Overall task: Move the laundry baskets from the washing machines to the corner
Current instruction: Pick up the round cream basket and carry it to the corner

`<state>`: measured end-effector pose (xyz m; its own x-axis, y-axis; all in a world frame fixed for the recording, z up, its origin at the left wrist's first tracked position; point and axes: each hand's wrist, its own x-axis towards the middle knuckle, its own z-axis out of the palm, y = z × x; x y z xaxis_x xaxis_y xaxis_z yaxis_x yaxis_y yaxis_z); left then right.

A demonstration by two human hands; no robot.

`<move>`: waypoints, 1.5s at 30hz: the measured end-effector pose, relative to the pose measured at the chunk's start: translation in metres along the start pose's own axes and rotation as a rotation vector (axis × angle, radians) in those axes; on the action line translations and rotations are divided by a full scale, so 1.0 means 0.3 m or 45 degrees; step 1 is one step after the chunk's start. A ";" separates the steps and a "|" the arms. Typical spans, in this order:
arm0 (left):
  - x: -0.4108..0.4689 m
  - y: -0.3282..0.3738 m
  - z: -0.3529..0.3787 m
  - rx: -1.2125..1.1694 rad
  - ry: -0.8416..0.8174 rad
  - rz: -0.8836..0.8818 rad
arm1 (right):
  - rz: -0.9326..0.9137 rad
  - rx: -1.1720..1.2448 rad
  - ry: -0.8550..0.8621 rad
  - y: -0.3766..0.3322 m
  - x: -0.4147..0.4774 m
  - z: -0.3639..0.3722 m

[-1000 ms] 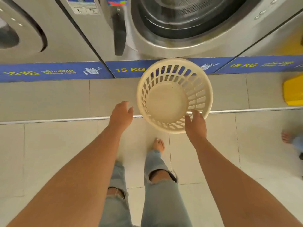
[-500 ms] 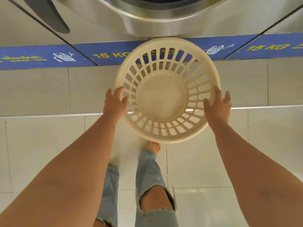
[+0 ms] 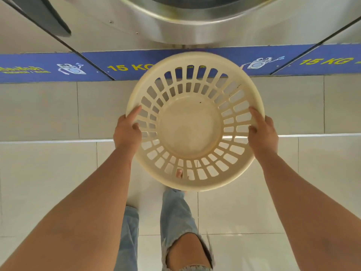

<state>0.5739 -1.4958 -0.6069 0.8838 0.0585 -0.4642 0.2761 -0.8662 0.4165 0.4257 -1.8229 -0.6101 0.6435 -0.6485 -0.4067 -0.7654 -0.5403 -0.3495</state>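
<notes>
The left hand (image 3: 128, 132) grips the basket's (image 3: 195, 122) left rim, thumb hooked inside over the slats. The cream basket, empty, hangs between both hands in front of the washer (image 3: 175, 22), above the tiled floor (image 3: 48, 182). The right hand (image 3: 262, 133) clasps the right rim likewise.

The laundry basket (image 3: 195, 122) is cream plastic, smooth with a dull sheen. Above it, the washing machine (image 3: 175, 22) front is brushed metal, probably stainless steel. Below it, glossy floor tiles (image 3: 48, 182) and faded, frayed denim jeans (image 3: 175, 212).
</notes>
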 end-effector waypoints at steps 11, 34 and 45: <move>-0.281 -0.324 -0.394 -0.064 0.093 -0.223 | -0.177 -0.071 -0.134 -0.303 -0.400 -0.051; -0.798 -1.415 -1.367 -0.592 0.499 -0.716 | -0.903 -0.292 -0.292 -1.467 -1.338 0.281; -0.918 -1.980 -1.657 -0.770 0.818 -1.005 | -1.274 -0.343 -0.515 -2.064 -1.742 0.656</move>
<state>0.3543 -0.7508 -0.3378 0.3684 0.8602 -0.3526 0.8116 -0.1127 0.5732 0.5647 -1.0440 -0.3473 0.8888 0.3408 -0.3063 0.1549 -0.8525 -0.4992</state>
